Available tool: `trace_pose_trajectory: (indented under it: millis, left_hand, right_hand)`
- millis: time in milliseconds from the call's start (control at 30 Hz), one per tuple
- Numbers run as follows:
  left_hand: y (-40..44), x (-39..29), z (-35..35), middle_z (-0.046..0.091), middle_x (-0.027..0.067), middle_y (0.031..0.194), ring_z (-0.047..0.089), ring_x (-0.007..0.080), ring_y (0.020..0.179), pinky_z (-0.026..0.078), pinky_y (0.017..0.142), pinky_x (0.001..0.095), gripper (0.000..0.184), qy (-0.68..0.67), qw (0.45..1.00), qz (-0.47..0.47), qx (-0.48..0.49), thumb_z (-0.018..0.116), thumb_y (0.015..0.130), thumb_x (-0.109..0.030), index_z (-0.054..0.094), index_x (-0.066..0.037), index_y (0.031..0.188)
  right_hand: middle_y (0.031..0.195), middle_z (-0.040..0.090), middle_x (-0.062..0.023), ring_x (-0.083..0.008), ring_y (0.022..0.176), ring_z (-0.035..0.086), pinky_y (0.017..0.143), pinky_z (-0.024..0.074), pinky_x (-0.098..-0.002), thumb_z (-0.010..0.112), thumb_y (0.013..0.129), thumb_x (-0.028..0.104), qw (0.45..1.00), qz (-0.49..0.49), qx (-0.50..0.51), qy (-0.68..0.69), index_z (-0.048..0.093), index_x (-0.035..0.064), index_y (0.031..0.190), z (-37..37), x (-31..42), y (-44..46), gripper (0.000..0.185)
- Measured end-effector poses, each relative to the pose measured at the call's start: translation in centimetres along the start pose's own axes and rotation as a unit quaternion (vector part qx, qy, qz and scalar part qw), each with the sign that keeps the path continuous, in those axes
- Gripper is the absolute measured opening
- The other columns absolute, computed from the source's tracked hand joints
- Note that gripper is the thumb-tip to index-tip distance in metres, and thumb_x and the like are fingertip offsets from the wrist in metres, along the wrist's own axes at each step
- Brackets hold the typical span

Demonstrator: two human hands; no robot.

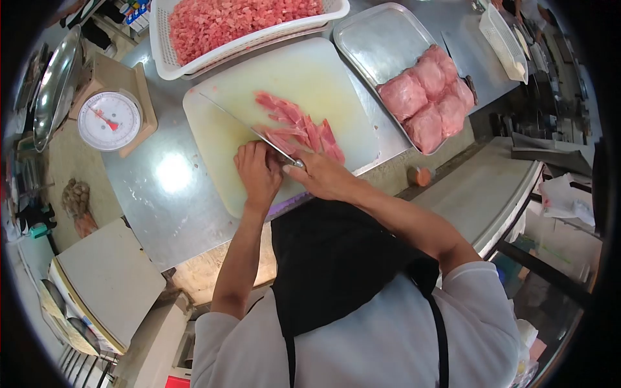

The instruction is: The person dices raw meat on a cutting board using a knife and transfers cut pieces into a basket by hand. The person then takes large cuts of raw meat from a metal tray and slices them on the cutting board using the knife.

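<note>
My right hand (326,176) is closed round the handle of a kitchen knife (249,128). Its long blade points up and left across the white cutting board (217,158). Just below the blade, my left hand (259,171) rests on the board with its fingers bent and drawn together. Whatever lies under those fingertips is hidden. Strips of raw pink meat (303,125) lie beside the blade on its far side, on the middle of the board.
A white basket (165,55) of diced meat (239,26) stands beyond the board. To the right, a metal tray (365,39) holds several large pieces of raw meat (427,97). A dial scale (110,121) stands left on the steel table (145,187). Another white basket (501,42) is far right.
</note>
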State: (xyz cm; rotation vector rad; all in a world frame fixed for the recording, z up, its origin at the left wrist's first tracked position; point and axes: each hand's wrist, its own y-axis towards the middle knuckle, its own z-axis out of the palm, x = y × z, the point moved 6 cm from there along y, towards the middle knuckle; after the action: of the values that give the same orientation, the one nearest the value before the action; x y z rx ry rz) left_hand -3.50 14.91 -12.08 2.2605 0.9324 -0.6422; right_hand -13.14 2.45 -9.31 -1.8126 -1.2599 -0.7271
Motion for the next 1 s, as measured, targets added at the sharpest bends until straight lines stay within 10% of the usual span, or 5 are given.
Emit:
trace_pose_trajectory:
  millis: [367, 767, 1000]
  left_hand:
    - [-0.7, 0.2, -0.6, 0.059, 0.0141, 0.095, 0.055, 0.0367, 0.095, 0.043, 0.088, 0.0458, 0.016, -0.023, 0.999, -0.015, -0.023, 0.065, 0.085, 0.003, 0.063, -0.004, 0.099]
    - [-0.2, -0.1, -0.3, 0.059, 0.0103, 0.098, 0.054, 0.0336, 0.097, 0.04, 0.085, 0.0447, 0.022, 0.021, 1.0, 0.003, 0.001, 0.065, 0.08, 0.002, 0.063, -0.006, 0.1]
    - [-1.5, 1.3, -0.6, 0.061, 0.0105, 0.095, 0.055, 0.0336, 0.096, 0.041, 0.088, 0.0455, 0.019, -0.04, 0.998, -0.034, -0.039, 0.067, 0.085, 0.001, 0.064, -0.007, 0.102]
  right_hand:
    - [0.088, 0.068, -0.0306, -0.0488, 0.089, 0.068, 0.082, 0.0512, -0.0523, 0.059, 0.104, 0.038, 0.987, 0.12, 0.106, 0.017, 0.064, -0.0068, 0.118, -4.6, 3.3, -5.8, 0.047]
    - [0.102, 0.07, -0.033, -0.0483, 0.106, 0.067, 0.092, 0.0506, -0.0543, 0.059, 0.103, 0.039, 0.997, -0.069, -0.031, 0.008, 0.062, -0.0084, 0.122, 0.6, -0.6, 1.8, 0.051]
    - [0.094, 0.069, -0.0271, -0.043, 0.093, 0.068, 0.084, 0.0509, -0.0486, 0.06, 0.104, 0.037, 0.997, 0.011, 0.073, 0.021, 0.065, -0.0032, 0.115, -3.4, 2.2, -0.8, 0.042]
